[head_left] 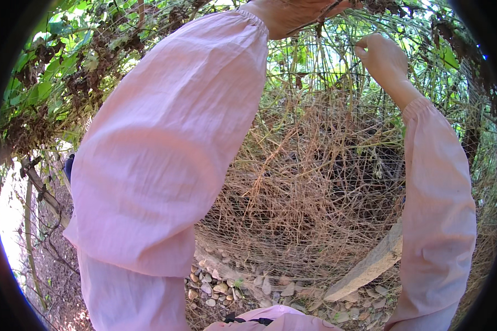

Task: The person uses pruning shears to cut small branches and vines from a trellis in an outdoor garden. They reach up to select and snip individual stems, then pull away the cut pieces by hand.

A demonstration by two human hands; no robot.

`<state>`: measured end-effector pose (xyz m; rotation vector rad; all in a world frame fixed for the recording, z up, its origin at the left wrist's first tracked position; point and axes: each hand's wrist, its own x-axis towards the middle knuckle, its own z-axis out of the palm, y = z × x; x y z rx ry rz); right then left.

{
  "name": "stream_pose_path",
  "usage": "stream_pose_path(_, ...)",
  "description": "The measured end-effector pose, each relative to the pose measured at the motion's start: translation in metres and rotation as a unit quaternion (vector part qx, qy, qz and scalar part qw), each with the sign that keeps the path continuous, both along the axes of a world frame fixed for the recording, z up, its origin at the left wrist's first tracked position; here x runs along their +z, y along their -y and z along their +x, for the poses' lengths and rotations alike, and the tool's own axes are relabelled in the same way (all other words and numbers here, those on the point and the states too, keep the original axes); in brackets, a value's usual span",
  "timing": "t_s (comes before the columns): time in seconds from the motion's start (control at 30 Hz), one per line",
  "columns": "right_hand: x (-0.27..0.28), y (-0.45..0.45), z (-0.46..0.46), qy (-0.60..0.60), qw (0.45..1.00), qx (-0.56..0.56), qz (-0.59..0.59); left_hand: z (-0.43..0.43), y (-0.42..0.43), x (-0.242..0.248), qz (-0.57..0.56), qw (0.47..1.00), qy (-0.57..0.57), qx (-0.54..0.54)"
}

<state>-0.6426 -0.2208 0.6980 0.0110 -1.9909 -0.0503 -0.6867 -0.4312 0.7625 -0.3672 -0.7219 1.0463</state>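
My left hand (294, 16) is raised at the top edge, with its fingertips hidden or out of view. A thin dry twig (321, 17) crosses in front of it. To its right, my right hand (384, 58) is raised against the tangled vines, its fingers curled and thumb close to the index finger. Slender vine stems (350, 70) pass by those fingertips, but whether a stem is pinched there is unclear. Loose pink sleeves with elastic cuffs cover both arms. Below the hands, netting (314, 231) is matted with dry brown stems (281, 165).
Green leaves and withered foliage (83, 78) hang overhead at the left. A pale stone or concrete slab (366, 265) slants along the ground at the lower right. Pebbles (215, 285) lie below the netting. A wooden pole (45, 192) leans at the left.
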Motion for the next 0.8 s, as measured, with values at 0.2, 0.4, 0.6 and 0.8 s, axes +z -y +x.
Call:
stream_pose_path(0.2, 0.012, 0.005, -0.002, 0.042, 0.997, -0.032, -0.059, 0.0, -0.006, 0.004, -0.009, 0.997, 0.069, -0.023)
stream_pose_path(0.4, 0.03, -0.001, -0.006, 0.12, 0.984, -0.008, -0.129, 0.001, -0.007, 0.006, -0.009, 0.99, 0.126, -0.055)
stream_pose_path(0.6, 0.037, -0.006, -0.01, 0.117, 0.978, 0.062, -0.164, 0.003, -0.007, 0.007, -0.016, 0.983, 0.161, -0.081)
stream_pose_path(0.8, 0.036, -0.013, -0.002, 0.143, 0.956, 0.174, -0.19, 0.004, -0.009, 0.009, -0.019, 0.974, 0.2, -0.104)
